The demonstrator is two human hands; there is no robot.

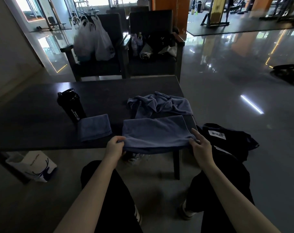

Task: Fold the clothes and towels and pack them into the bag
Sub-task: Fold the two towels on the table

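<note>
Dark rectangular matte table (33, 125), black plastic shaker bottle (71, 106) standing upright near its left middle; small folded blue towel (94, 128) just beside it; crumpled blue cloth (159, 103) at the far right; larger blue towel (156, 132) draped over the near edge

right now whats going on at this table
A seated person is folding a blue towel at the near edge of the dark table. The left hand pinches its near left corner and the right hand grips its near right corner. A smaller towel, already folded, lies to the left beside a black shaker bottle. A crumpled blue cloth waits behind. A black bag sits on the floor to the right.
</note>
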